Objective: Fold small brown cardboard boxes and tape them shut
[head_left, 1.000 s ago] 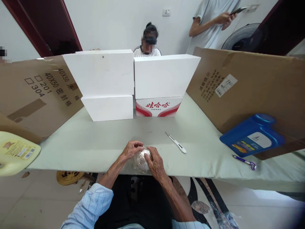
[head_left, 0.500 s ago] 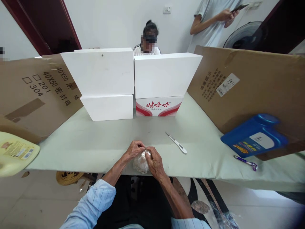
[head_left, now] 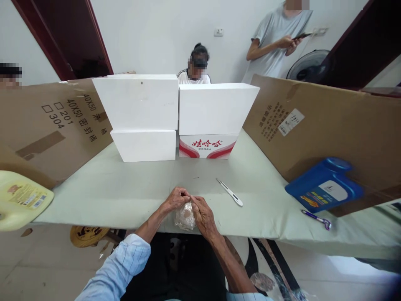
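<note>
A small bundle wrapped in crinkled clear plastic [head_left: 184, 218] rests at the table's near edge, and what is inside cannot be made out. My left hand [head_left: 177, 198] pinches the wrap at the bundle's far side, fingers closed. Against it, fingertips meeting, my right hand [head_left: 203, 214] is closed on the same plastic along the bundle's right side. Some of the wrap is hidden under the fingers. A white utility knife [head_left: 229, 192] lies on the table to the right of both hands.
White boxes [head_left: 138, 104] stand stacked ahead, flanked by large cardboard panels [head_left: 78, 121]. A yellow bottle [head_left: 21, 200] is at left; a blue bottle [head_left: 326, 184] and a purple pen-like item [head_left: 316, 219] lie at right. One person [head_left: 196, 69] sits behind the boxes; another [head_left: 275, 42] stands holding a phone.
The camera view has tilted up slightly, so the background sits lower. Both hands keep their pinch on the plastic wrap, with the right hand's thumb shifted a little.
</note>
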Tool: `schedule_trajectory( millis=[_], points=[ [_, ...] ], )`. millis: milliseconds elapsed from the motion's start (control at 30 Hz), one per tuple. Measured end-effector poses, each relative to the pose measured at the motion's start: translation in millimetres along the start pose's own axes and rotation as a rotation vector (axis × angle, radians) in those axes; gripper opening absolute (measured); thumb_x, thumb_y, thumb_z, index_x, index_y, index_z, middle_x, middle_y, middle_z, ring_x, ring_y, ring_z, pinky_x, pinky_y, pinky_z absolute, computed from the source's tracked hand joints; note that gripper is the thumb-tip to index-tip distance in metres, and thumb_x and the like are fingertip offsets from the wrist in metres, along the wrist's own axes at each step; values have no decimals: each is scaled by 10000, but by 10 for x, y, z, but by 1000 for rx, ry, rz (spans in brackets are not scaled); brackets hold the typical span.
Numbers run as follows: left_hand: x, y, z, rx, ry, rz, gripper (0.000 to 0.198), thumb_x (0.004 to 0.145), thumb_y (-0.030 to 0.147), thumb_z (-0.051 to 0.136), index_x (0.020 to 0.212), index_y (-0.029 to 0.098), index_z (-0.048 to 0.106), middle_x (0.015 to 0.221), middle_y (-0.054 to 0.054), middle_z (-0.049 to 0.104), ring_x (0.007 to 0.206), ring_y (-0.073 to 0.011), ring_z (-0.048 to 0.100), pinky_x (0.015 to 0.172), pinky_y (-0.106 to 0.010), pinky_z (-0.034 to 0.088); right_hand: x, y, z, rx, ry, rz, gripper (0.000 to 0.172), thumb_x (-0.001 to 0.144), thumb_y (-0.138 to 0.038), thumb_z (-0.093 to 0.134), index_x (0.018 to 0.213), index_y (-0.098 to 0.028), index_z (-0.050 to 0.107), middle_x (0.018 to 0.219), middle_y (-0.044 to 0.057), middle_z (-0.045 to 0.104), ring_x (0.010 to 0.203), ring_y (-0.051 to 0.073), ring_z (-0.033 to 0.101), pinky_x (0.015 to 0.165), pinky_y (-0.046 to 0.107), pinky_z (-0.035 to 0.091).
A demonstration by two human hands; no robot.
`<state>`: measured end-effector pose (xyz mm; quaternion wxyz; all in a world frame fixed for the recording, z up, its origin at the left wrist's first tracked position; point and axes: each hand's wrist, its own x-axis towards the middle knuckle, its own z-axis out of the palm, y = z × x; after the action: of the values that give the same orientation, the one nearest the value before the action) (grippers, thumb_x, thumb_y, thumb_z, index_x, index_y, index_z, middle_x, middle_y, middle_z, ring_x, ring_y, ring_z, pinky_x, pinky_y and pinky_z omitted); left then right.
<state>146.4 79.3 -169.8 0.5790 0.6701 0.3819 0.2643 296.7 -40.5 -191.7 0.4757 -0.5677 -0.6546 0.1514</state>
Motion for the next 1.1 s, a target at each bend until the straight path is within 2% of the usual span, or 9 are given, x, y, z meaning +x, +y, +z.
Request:
schedule_trajectory(
  millis=[133,233,333,533,733,833,967,1100],
  points=[
    [-69,-50,10,-8,28,7,222,705,351,723,739,133,700,627,25,598,599,-111,497,560,-228,371,-32,-53,-52,-7,-8,27,331,1084,-394,522,1344,-237,654,1269,98,674,1183,245,659,1037,383,543],
    [-99,-62,14,-17,20,10,280,725,398,718,802,130,722,686,11,635,628,-119,526,583,-235,397,-10,-99,-63,0,-23,24,265,1084,-361,505,1256,-241,668,1186,86,691,1119,239,666,982,368,553],
    [-81,-59,15,-7,17,3,287,720,391,708,815,122,736,690,2,649,625,-124,539,588,-242,406,21,-122,-47,-12,-23,4,266,1083,-353,499,1257,-243,667,1178,90,692,1109,242,671,971,364,559],
    [-5,-68,56,37,45,0,171,671,308,684,683,137,693,574,31,569,578,-119,494,546,-234,349,-12,-68,-31,-53,-8,-2,328,1089,-387,490,1334,-231,642,1236,108,688,1134,247,684,1002,377,576],
    [-37,-85,106,23,71,29,212,705,354,662,726,143,678,636,27,584,617,-119,498,575,-237,370,-102,-49,-91,-86,-40,40,472,1033,-472,607,1436,-229,578,1347,127,651,1239,281,647,1084,434,549],
    [-47,-89,108,5,51,43,273,732,414,656,767,144,681,651,31,584,615,-119,498,583,-243,387,-101,-113,-105,-49,-53,42,448,1029,-465,622,1414,-240,585,1334,121,648,1236,277,638,1082,426,546],
    [-17,-90,102,13,66,56,216,705,368,657,665,157,631,598,40,533,598,-118,467,562,-243,349,-94,-159,-97,-45,-90,42,419,1035,-441,611,1407,-250,588,1349,118,641,1261,280,627,1097,437,537],
    [-18,-90,91,14,98,69,195,712,343,648,648,161,620,586,45,508,596,-118,455,567,-247,342,-126,-114,-71,-121,-98,68,583,966,-416,693,1504,-271,522,1456,120,594,1353,316,577,1129,490,521]
  ],
)
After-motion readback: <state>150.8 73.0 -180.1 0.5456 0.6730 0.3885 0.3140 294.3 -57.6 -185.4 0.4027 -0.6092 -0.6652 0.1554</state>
